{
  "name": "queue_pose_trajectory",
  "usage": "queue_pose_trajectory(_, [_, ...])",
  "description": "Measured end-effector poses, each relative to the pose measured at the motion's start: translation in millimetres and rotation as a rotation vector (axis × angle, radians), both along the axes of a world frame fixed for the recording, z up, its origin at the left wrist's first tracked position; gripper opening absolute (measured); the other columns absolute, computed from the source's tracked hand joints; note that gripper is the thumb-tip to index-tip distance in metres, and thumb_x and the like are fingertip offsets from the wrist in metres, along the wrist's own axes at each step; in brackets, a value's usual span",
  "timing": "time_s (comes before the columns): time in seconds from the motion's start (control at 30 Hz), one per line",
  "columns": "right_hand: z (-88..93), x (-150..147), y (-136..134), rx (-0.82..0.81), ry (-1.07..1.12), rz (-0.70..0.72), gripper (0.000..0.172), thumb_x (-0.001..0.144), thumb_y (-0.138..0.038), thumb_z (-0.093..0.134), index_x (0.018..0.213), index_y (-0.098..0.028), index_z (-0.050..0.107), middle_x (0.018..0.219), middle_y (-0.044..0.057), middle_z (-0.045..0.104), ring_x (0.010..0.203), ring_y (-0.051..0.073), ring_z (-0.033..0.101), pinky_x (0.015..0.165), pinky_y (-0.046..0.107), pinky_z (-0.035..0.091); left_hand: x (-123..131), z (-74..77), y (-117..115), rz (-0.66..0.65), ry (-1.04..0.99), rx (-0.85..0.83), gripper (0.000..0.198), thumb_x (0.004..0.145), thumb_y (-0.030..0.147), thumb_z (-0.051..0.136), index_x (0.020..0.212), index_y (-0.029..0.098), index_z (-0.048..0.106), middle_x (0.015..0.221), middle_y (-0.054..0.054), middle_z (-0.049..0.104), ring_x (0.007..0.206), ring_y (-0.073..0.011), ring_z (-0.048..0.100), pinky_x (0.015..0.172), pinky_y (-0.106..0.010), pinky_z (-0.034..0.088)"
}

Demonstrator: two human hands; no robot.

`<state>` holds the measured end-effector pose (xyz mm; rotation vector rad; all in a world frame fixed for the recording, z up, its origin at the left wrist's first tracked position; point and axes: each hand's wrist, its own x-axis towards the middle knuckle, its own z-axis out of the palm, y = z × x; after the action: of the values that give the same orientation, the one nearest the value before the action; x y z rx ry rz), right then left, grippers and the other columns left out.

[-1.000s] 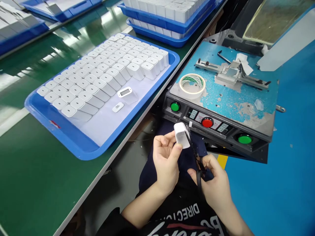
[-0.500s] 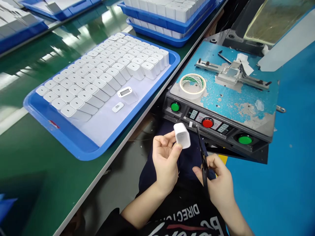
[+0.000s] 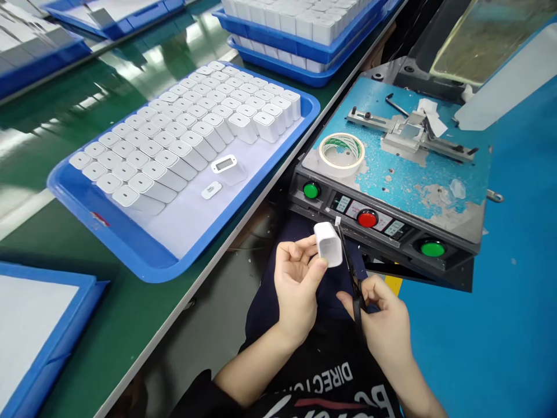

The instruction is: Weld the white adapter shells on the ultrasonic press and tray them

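My left hand [image 3: 298, 284] pinches a small white charger shell [image 3: 328, 244] between thumb and fingers, held above my lap in front of the machine. My right hand [image 3: 385, 322] grips black scissors [image 3: 351, 273], whose blades point up and touch the right side of the shell. A blue tray [image 3: 130, 247] on the green belt to the left holds several rows of the same white shells [image 3: 191, 125], plus a loose shell [image 3: 226, 167] and a small white cap [image 3: 211, 190] on its bare front part.
A blue-topped press machine [image 3: 404, 174] sits ahead right, with green buttons [image 3: 310, 190], a red button [image 3: 366, 219], a tape roll [image 3: 342, 150] and a metal fixture [image 3: 409, 130]. Stacked blue trays [image 3: 304, 49] stand behind. Another blue tray [image 3: 47, 331] lies at lower left.
A blue tray has slid in on the belt at the lower left. The scissors' blades have come back against the shell after swinging away from it.
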<state>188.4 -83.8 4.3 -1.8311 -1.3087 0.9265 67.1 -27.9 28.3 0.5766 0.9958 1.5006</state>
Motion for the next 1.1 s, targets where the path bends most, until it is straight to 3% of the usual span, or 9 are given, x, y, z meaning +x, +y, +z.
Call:
queue_pose_trajectory(0.1, [2.1, 1, -1, -0.034, 0.185, -0.062, 0.045, 0.075, -0.041, 0.069, 0.065, -0.024, 0.030, 0.057, -0.008, 0.033, 0.051, 0.010, 0.033, 0.048, 0.022, 0.030, -3, 2.9, 0, -0.027, -0.028, -0.020, 0.039, 0.074, 0.023, 0.076, 0.080, 0.022, 0.037, 0.095, 0.000, 0.063, 0.089, -0.0128, 0.062, 0.072, -0.021, 0.049])
queue_pose_trajectory(0.2, [4.7, 6, 3, 0.009, 0.340, -0.097, 0.033, 0.081, -0.041, 0.064, 0.070, -0.024, 0.037, 0.060, -0.005, 0.049, 0.052, 0.012, 0.046, 0.051, 0.024, 0.038, -12, 4.7, 2, -0.135, -0.037, -0.057, 0.039, 0.074, 0.022, 0.075, 0.081, 0.022, 0.037, 0.092, 0.000, 0.064, 0.082, -0.0114, 0.062, 0.072, -0.022, 0.048])
queue_pose_trajectory(0.3, [7.7, 16, 14, 0.075, 0.424, -0.013, 0.022, 0.084, -0.041, 0.059, 0.083, -0.023, 0.046, 0.078, 0.002, 0.064, 0.059, 0.014, 0.054, 0.056, 0.027, 0.043, -25, 5.3, 3, -0.319, -0.028, -0.098, 0.040, 0.073, 0.019, 0.076, 0.083, 0.022, 0.038, 0.097, -0.002, 0.066, 0.083, -0.0134, 0.062, 0.072, -0.024, 0.049])
queue_pose_trajectory(0.5, [21.5, 19, 38, 0.078, 0.462, 0.147, 0.029, 0.079, -0.039, 0.068, 0.086, -0.024, 0.045, 0.081, 0.001, 0.065, 0.059, 0.012, 0.050, 0.061, 0.027, 0.043, -41, 10.4, -2, -0.498, 0.058, -0.101, 0.042, 0.074, 0.018, 0.075, 0.085, 0.022, 0.036, 0.099, -0.005, 0.068, 0.084, -0.0147, 0.063, 0.073, -0.027, 0.050])
queue_pose_trajectory(0.67, [33.5, 12, 42, -0.004, 0.407, 0.133, 0.035, 0.073, -0.037, 0.074, 0.082, -0.023, 0.044, 0.092, 0.004, 0.067, 0.066, 0.014, 0.055, 0.060, 0.026, 0.041, -46, 16.6, -8, -0.543, 0.106, -0.078, 0.041, 0.075, 0.019, 0.075, 0.085, 0.022, 0.035, 0.099, -0.006, 0.068, 0.085, -0.0154, 0.063, 0.075, -0.028, 0.050])
queue_pose_trajectory(0.87, [38.3, 9, 44, -0.024, 0.428, 0.082, 0.038, 0.068, -0.044, 0.076, 0.078, -0.022, 0.046, 0.080, 0.002, 0.066, 0.062, 0.014, 0.056, 0.055, 0.025, 0.041, -47, 13.6, -9, -0.539, 0.047, -0.124, 0.036, 0.074, 0.025, 0.076, 0.089, 0.020, 0.044, 0.098, -0.009, 0.070, 0.086, -0.0189, 0.066, 0.075, -0.031, 0.051])
queue_pose_trajectory(1.1, [29.7, 9, 54, -0.012, 0.481, -0.024, 0.040, 0.064, -0.047, 0.075, 0.070, -0.022, 0.044, 0.059, -0.004, 0.056, 0.051, 0.012, 0.049, 0.046, 0.023, 0.035, -38, -1.9, -13, -0.496, 0.016, -0.231, 0.035, 0.075, 0.028, 0.075, 0.099, 0.018, 0.052, 0.104, -0.010, 0.070, 0.095, -0.0203, 0.066, 0.081, -0.028, 0.049])
